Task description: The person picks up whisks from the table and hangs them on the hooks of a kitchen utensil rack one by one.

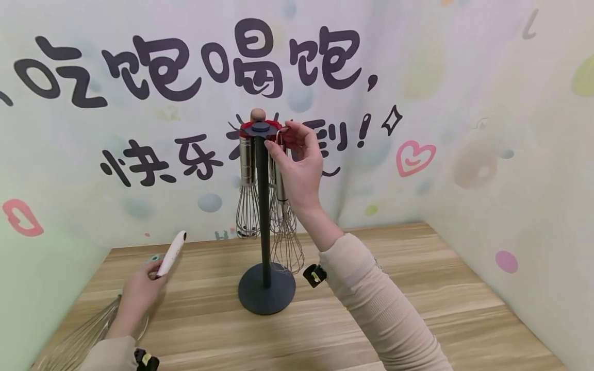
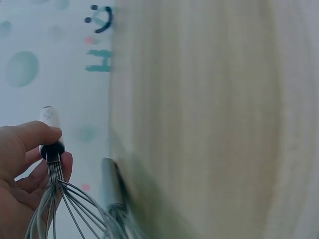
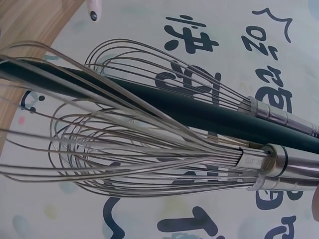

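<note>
My left hand [image 1: 139, 291] grips a white-handled whisk [image 1: 171, 252] low over the left side of the table; its thumb presses the handle in the left wrist view, with the wires hanging below. My right hand [image 1: 303, 167] is raised at the top of a dark upright stand [image 1: 264, 216], its thumb and fingers pinching the hanging end of a steel-handled whisk [image 1: 281, 185]. That whisk hangs beside the pole, its wires nearest the camera in the right wrist view. Other steel whisks [image 1: 248, 165] hang from the stand. Whether the pinched whisk's loop sits on a hook is hard to tell.
Another whisk [image 2: 113, 184] with a grey-teal handle lies on the table beside the left hand. The stand's round base [image 1: 266, 304] rests on the wooden table [image 1: 362, 309]. A printed wall [image 1: 209, 154] rises behind, and another wall [image 1: 510, 154] borders the right side.
</note>
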A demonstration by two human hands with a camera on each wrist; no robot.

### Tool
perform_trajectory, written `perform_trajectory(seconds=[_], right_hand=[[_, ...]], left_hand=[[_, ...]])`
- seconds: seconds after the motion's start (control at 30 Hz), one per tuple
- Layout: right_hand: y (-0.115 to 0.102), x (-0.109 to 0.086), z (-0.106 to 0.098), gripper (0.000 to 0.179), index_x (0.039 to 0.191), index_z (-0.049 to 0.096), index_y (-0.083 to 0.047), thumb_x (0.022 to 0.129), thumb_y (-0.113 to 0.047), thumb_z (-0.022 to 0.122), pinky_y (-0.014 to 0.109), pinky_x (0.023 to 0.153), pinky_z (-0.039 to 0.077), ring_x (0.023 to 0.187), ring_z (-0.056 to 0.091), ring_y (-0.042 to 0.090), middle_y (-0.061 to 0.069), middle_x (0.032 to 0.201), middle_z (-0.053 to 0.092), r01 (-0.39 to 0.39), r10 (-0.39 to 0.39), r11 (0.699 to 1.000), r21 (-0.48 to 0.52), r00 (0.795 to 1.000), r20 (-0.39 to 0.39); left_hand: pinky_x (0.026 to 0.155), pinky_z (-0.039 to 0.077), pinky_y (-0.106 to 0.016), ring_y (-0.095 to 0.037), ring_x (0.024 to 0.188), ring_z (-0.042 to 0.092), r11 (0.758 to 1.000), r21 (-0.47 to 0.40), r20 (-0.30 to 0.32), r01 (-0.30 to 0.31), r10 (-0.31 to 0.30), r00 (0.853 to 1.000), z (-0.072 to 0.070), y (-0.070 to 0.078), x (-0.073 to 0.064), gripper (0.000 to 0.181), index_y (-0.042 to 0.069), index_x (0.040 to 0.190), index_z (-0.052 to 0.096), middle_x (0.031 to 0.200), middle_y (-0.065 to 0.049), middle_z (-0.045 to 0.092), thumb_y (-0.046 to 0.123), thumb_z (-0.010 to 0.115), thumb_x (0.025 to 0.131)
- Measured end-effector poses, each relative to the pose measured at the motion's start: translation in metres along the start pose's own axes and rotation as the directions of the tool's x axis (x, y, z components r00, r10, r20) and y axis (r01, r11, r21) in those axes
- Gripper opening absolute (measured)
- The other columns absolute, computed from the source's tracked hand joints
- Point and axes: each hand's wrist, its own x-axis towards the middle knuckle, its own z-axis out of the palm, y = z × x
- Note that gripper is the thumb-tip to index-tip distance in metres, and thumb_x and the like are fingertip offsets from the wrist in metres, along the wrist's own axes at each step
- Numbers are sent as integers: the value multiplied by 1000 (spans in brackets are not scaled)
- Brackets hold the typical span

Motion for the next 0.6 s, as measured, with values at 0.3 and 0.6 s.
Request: perform_trajectory(seconds=[0.3,0.6], right_hand=[[0,0,-5,46,124,51,6,80,11,65,19,88,49,92,54,5,20,110,56,13,-12,1000,-13,997,74],[-1,-1,-10,49,128,51,5,81,11,64,19,90,49,95,55,9,22,113,56,7,-4,1000,-29,995,102]], left_hand=[[63,46,-15,-45,108,60,998,-65,-86,-21,15,996,-12,24,0,45,-10,130,50,123,-34,57,8,58,89],[59,41,-1,6,87,63,979,-202,-172,-32,-4,985,-29,61,-6,48,-1,135,51,130,-26,57,16,61,91]])
